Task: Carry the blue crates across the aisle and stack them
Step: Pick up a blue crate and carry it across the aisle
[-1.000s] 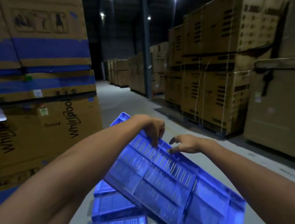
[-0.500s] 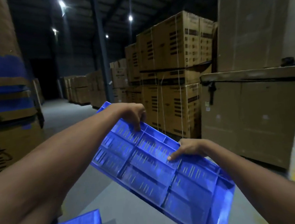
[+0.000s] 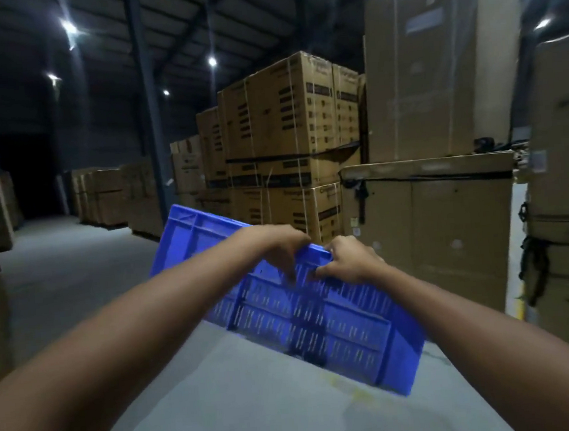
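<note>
One blue crate (image 3: 304, 303) is held in the air above the grey concrete floor (image 3: 76, 285), clear of it and tilted, its slotted base turned toward the camera and its far end raised to the left. The left hand (image 3: 279, 246) grips the crate's upper rim, fingers (image 3: 289, 270) curled over the edge and closed on it. The right hand (image 3: 349, 259) grips the same rim just beside the left, its fingers likewise closed around the edge. Both forearms reach forward from the lower corners. Behind the crate stand strapped stacks of cardboard boxes (image 3: 290, 139); a larger carton (image 3: 431, 223) sits to the right.
</note>
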Demonstrator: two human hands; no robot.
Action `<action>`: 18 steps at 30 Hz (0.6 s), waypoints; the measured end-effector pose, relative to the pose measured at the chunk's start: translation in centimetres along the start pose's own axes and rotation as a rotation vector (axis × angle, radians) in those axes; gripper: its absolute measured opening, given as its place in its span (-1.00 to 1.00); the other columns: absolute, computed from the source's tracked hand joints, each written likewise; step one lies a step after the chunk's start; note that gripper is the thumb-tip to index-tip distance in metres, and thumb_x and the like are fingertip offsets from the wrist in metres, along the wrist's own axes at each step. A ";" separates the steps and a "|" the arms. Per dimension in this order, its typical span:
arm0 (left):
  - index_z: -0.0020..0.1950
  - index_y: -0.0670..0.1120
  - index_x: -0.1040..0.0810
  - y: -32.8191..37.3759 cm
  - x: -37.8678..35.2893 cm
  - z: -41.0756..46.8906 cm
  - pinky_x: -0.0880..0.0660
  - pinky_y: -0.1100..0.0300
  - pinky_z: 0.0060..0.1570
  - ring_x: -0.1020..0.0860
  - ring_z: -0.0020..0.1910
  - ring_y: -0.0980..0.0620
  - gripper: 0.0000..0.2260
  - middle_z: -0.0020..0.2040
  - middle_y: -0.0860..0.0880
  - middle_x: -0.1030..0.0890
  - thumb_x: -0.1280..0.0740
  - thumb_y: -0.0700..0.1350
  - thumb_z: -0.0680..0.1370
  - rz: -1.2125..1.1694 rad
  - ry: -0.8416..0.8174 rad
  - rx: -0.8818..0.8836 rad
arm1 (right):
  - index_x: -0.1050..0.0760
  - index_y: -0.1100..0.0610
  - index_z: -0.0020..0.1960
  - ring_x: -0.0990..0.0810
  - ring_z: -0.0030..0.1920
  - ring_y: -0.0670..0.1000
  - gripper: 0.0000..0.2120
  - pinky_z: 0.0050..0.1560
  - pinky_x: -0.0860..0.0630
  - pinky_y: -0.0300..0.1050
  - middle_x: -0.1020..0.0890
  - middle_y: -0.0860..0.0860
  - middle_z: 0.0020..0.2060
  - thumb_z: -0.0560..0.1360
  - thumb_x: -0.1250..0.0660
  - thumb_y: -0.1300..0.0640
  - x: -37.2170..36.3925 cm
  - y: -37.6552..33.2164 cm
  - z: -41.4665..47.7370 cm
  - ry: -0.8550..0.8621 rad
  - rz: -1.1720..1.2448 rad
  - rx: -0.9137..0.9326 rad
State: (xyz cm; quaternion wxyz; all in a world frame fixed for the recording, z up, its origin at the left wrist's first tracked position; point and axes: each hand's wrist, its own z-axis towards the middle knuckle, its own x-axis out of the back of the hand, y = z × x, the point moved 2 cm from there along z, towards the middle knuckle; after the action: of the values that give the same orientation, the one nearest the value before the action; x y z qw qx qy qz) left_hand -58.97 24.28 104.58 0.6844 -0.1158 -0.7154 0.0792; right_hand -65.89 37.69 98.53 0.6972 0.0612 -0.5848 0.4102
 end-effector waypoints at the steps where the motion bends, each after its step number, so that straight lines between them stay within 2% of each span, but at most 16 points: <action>1: 0.16 -0.03 -0.50 0.9 -0.7 1.4 -0.37 0.16 -0.25 -0.47 -0.14 -0.01 -0.53 -0.08 0.02 -0.49 -0.58 -0.01 0.33 0.022 0.050 -0.037 | -0.58 0.01 -0.13 -0.63 -0.21 0.01 -0.53 -0.15 -0.60 0.02 -0.64 -0.05 -0.26 0.24 -0.47 -0.36 0.3 0.9 0.4 0.024 -0.063 -0.002; 4: -0.01 0.01 -0.48 1.7 -1.7 5.5 -0.48 0.05 -0.20 -0.50 -0.15 -0.04 -0.63 -0.15 0.04 -0.48 -0.58 0.00 0.33 0.013 0.182 -0.114 | -0.55 -0.03 -0.14 -0.61 -0.14 0.06 -0.54 -0.16 -0.54 0.01 -0.59 -0.05 -0.23 0.25 -0.45 -0.39 1.1 3.8 1.7 0.054 -0.225 0.003; 6: -0.09 0.03 -0.44 1.6 -2.0 8.1 -0.50 0.05 -0.19 -0.51 -0.18 -0.04 -0.65 -0.21 0.05 -0.47 -0.58 0.01 0.34 -0.053 0.203 -0.152 | -0.55 -0.05 -0.05 -0.58 -0.13 0.07 -0.51 -0.19 -0.49 -0.02 -0.56 -0.07 -0.21 0.25 -0.45 -0.40 1.6 5.3 2.8 0.051 -0.307 0.006; 9: -0.08 -0.01 -0.49 1.3 -1.8 12.1 -0.46 0.12 -0.27 -0.55 -0.23 0.00 -0.69 -0.18 0.01 -0.57 -0.59 -0.05 0.35 -0.165 0.189 -0.227 | -0.54 -0.03 -0.04 -0.54 -0.21 0.03 -0.46 -0.27 -0.37 -0.09 -0.54 -0.06 -0.22 0.25 -0.44 -0.44 2.9 7.0 5.1 0.045 -0.404 -0.015; 12: 0.00 -0.05 -0.55 0.6 -1.5 16.6 -0.49 0.14 -0.28 -0.61 -0.19 -0.03 -0.69 -0.14 -0.03 -0.63 -0.58 -0.05 0.37 -0.253 0.165 -0.282 | -0.57 -0.02 -0.05 -0.56 -0.23 0.05 -0.42 -0.29 -0.40 -0.08 -0.58 -0.02 -0.23 0.26 -0.38 -0.49 4.0 8.8 7.9 0.064 -0.534 -0.016; 16: -0.10 0.02 -0.53 -1.6 -1.7 23.6 -0.44 0.08 -0.24 -0.51 -0.22 0.03 -0.72 -0.20 0.04 -0.56 -0.58 0.02 0.35 -0.384 0.169 -0.379 | -0.60 -0.03 0.01 -0.60 -0.14 0.13 -0.30 -0.23 -0.42 -0.06 -0.62 0.04 -0.17 0.25 -0.24 -0.60 4.4 11.4 12.6 0.113 -0.701 -0.030; 18: -0.01 -0.06 -0.59 -2.7 -2.1 26.8 -0.51 0.01 -0.15 -0.56 -0.18 0.01 -0.67 -0.13 -0.03 -0.62 -0.57 0.05 0.36 -0.484 0.148 -0.416 | -0.61 -0.02 0.01 -0.62 -0.08 0.15 -0.24 -0.20 -0.44 -0.05 -0.65 0.06 -0.14 0.21 -0.21 -0.63 4.3 12.9 15.3 0.110 -0.718 -0.052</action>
State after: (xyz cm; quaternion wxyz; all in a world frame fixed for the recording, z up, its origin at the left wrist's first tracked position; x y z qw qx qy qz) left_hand -85.79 22.34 101.94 0.6952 -0.0849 -0.6714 -0.2424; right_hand -85.97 39.68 101.88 0.8285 0.2229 -0.4979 0.1267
